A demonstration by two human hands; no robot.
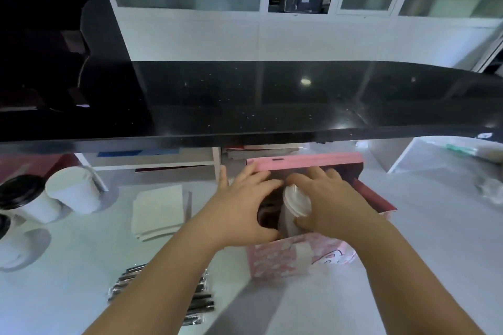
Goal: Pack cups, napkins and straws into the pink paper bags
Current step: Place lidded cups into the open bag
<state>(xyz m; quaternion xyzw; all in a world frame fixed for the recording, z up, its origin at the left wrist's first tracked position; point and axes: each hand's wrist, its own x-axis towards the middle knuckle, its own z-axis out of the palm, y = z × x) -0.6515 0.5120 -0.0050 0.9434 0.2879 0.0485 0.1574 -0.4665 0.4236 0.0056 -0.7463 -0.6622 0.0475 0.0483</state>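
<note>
— Left forearm over the straws. The cup?
— Half inside the pink bag, right hand curled round it; left hand, laid flat, spreads the mouth. A slip there and the rim could snag it

- Left forearm and right forearm, both bare, reach forward and angle toward each other.
- Left hand: palm down, fingers spread and nearly straight (thumb pointing toward the other hand), over the bag mouth.
- Right hand: palm down, fingers and thumb curled round a cup.
</note>
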